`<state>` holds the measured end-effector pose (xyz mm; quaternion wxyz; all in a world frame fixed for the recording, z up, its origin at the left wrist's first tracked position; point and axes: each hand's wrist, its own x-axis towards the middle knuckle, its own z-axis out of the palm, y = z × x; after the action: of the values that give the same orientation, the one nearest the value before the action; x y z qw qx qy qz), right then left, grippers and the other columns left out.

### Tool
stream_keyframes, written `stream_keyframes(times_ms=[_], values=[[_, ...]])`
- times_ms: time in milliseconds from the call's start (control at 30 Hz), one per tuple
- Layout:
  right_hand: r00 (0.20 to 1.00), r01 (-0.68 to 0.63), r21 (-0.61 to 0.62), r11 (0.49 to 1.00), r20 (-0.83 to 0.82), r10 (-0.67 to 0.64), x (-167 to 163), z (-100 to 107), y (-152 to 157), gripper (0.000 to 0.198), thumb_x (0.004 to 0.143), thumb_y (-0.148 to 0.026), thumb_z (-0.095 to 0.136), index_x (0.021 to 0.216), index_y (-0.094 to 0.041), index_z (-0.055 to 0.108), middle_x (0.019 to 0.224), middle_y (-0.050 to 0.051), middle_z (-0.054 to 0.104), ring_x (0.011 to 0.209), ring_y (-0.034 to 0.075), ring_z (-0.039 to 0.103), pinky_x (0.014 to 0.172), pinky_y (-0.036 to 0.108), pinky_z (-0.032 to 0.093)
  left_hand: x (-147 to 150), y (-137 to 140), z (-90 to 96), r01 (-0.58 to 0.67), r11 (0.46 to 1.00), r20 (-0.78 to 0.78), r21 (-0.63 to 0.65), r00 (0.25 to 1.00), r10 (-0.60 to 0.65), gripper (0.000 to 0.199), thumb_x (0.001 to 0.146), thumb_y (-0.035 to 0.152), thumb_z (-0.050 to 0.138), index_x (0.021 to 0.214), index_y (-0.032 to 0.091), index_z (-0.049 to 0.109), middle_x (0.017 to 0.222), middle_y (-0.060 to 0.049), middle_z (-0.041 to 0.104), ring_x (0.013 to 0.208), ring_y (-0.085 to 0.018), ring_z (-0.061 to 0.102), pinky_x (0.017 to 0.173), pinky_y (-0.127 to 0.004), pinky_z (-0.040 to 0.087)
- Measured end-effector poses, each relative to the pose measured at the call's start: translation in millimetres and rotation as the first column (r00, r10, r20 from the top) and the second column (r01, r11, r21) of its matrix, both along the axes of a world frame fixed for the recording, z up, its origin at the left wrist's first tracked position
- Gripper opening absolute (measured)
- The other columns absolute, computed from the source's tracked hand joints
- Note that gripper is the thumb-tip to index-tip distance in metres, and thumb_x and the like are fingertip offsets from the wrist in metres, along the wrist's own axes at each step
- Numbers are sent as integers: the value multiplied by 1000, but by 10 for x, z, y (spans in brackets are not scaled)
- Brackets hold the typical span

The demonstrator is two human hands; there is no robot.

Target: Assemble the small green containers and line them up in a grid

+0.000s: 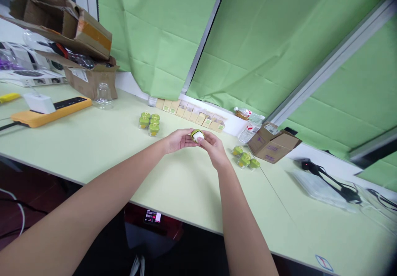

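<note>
Above the middle of the table, my left hand (180,141) and my right hand (214,146) meet around a small green-and-white lid (197,135). Its rim is green and its inside looks white; fingers cover part of it. The right thumb presses on the white part, while the left fingers grip it from the other side. Left of my hands stands a cluster of small clear jars with green lids (149,123). A second group of similar green-lidded jars (244,158) sits to the right, close to my right wrist.
A row of small tan boxes (189,113) lines the wall. At the right are plastic bottles (248,130) and an open cardboard box (273,143). An orange power strip (52,111), a clear jar (103,96) and stacked cartons (89,79) occupy the left. A phone (152,216) lies below the table edge.
</note>
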<state>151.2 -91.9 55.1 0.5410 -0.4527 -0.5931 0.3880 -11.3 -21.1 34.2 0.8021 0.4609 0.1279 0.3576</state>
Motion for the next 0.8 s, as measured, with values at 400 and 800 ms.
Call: stream_keyframes(times_ms=[400, 800], values=[[968, -212, -60, 975, -149, 201, 216, 93, -118, 53, 70, -26, 77, 120, -33, 63, 133, 1, 59, 121, 24, 57, 106, 49, 45, 140, -72, 38, -384, 826, -22, 413, 902, 431, 32, 78, 41, 73, 89, 16, 57, 75, -5, 69, 68, -16, 68, 67, -34, 58], [993, -97, -22, 995, -69, 96, 119, 3, -32, 58, 67, -29, 81, 121, -31, 61, 120, 3, 65, 109, 20, 60, 103, 42, 45, 131, -193, 60, -470, 502, 18, 726, 744, 668, 18, 86, 37, 59, 88, 20, 63, 89, -4, 66, 76, -15, 62, 65, -25, 48]])
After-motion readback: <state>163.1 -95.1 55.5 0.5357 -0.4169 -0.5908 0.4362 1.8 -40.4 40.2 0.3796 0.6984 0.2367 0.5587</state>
